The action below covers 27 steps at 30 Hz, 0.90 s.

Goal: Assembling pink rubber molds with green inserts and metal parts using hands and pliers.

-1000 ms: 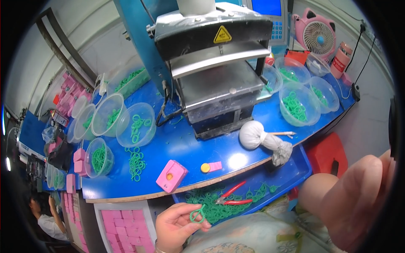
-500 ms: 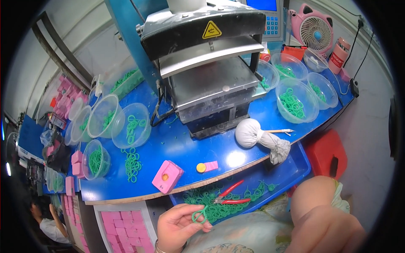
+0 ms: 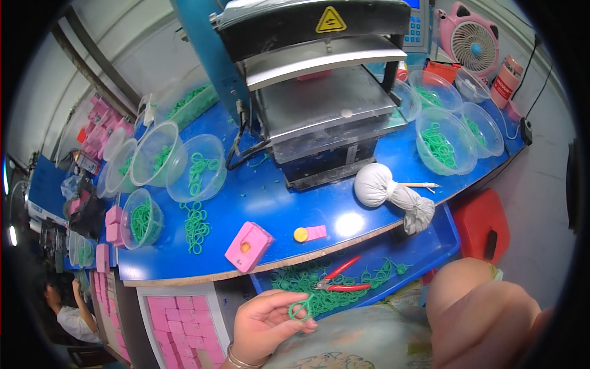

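Low at the front, my left hand [image 3: 265, 323] pinches a green looped ring [image 3: 300, 310] between thumb and fingers. It is held over my lap, at the near edge of a blue tray [image 3: 430, 237]. Inside that tray lie a heap of linked green rings [image 3: 335, 299] and red-handled nippers [image 3: 347, 287]. My right hand [image 3: 491, 329] is raised close at the lower right, blurred, with its fingers hidden. On the blue table [image 3: 295, 212] above the tray are a pink block with a round hollow [image 3: 249, 246] and a pink strip with a yellow disc [image 3: 310, 233].
A press machine [image 3: 326, 111] stands mid-table. Clear bowls with green rings flank it, one at left [image 3: 142, 218] and one at right [image 3: 446, 141]. A white cloth pouch [image 3: 373, 184] lies near the table's edge. A red stool [image 3: 482, 224] stands at right; another person [image 3: 77, 320] sits far left.
The whole view has shifted slightly, so the table and press appear a little farther right. My left hand still grips the green ring; my right hand stays at the lower right.
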{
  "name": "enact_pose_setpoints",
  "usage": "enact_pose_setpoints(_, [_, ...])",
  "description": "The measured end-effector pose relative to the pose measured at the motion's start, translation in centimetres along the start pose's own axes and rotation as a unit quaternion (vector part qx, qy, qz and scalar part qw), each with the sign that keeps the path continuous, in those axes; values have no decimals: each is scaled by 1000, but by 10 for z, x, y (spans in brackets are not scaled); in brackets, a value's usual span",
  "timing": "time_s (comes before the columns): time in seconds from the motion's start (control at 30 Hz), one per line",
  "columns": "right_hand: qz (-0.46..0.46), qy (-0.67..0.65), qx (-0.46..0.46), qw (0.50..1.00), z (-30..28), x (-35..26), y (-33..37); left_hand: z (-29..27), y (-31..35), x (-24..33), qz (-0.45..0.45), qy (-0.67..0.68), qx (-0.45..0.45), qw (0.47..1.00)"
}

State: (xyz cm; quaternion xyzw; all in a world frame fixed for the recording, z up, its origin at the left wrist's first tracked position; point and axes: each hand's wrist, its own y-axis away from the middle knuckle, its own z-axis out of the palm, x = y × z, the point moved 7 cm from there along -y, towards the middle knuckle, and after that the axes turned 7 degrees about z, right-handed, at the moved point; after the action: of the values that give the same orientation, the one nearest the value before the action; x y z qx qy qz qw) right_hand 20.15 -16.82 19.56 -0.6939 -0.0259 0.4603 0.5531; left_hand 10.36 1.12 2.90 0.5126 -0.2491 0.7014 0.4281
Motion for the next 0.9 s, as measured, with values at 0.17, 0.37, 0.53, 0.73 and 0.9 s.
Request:
enact_pose_setpoints(0.17, [-14,-29,3,999,6,15,-17,7,-2,-8,-16,30,-62,998])
enact_pose_setpoints(0.37, [-32,-61,6,998,-12,8,15,0,0,-5,-3,11,-13,1000])
enact_pose_setpoints(0.53, [-41,-80,8,996,-2,24,-8,5,-4,-5,-3,36,-65,997])
enact_pose_setpoints(0.73, [-158,-85,-38,983,-1,27,4,0,-3,-5,-1,28,-25,999])
enact_pose_setpoints(0.9, [-42,231,-281,931,37,97,19,-3,0,-9,21,33,-22,999])
